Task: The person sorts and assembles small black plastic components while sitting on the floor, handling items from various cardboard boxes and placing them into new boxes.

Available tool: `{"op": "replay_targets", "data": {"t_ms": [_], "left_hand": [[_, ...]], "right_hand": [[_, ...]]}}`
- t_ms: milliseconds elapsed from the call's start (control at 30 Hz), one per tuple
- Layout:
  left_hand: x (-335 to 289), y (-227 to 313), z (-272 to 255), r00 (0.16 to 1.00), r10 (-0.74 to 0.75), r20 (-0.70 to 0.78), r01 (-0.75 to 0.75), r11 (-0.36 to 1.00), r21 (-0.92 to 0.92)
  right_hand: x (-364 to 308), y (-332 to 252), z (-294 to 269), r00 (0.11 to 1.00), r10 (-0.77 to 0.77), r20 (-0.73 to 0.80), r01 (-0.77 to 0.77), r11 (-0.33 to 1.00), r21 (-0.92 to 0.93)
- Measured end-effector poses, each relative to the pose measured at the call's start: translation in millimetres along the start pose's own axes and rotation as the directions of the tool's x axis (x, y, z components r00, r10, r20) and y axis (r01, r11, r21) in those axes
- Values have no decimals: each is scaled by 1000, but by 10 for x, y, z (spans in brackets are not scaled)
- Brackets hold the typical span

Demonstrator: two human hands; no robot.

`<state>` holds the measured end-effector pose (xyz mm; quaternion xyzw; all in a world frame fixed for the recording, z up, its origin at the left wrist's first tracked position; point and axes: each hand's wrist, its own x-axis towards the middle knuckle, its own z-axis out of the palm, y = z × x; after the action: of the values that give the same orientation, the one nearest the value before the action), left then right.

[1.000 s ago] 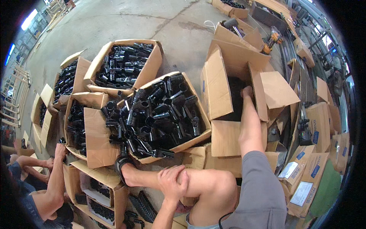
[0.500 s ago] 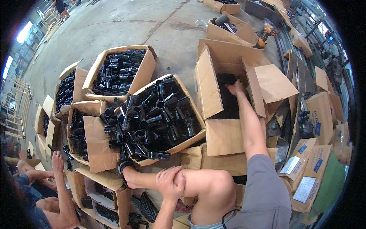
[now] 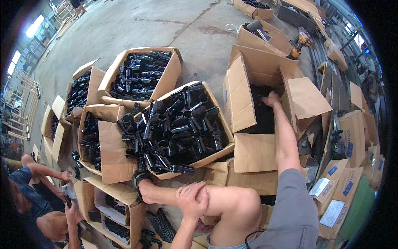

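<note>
My right hand [image 3: 271, 99] reaches down into a tall open cardboard box [image 3: 255, 151], at the dark mass of contents [image 3: 262, 114] inside. What the contents are is too dark to tell, and most of the fingers are lost against them. Across my bent leg [image 3: 230, 197] lies my left hand [image 3: 192, 200], its fingers draped over the shin and no object in it. Beyond that shin stands a wide carton [image 3: 230, 150] heaped with glossy black tubular fittings [image 3: 178, 128].
More cartons of black parts [image 3: 141, 70] stand at the left. A co-worker's hand [image 3: 72, 213] holds a small dark piece near a divided box [image 3: 89, 201]. An orange-and-black power drill [image 3: 300, 43] lies at the far right. Flattened cardboard [image 3: 338, 199] lies at the right.
The whole scene has shifted slightly right in view. My right hand stays in the box, its fingers now less spread. The co-worker's raised hand has come down. My left hand stays on the leg.
</note>
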<state>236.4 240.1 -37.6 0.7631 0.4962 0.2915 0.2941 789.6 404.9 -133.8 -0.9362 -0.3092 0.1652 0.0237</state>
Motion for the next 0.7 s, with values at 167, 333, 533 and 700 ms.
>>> {"op": "replay_targets", "data": {"t_ms": [167,333,533,700], "left_hand": [[3,6,32,1000,7,21,-7,1000,4],[14,30,20,1000,13,25,-13,1000,20],[-42,-31,-10,1000,19,-6,-19,999,35],[24,28,49,998,49,-28,-48,998,33]], "right_hand": [[-45,-109,107,988,152,-19,-153,986,-62],[122,-168,242,985,158,-76,-162,985,-57],[-169,-243,177,991,72,-110,-58,990,130],[-151,42,-117,984,103,-144,-32,905,425]]}}
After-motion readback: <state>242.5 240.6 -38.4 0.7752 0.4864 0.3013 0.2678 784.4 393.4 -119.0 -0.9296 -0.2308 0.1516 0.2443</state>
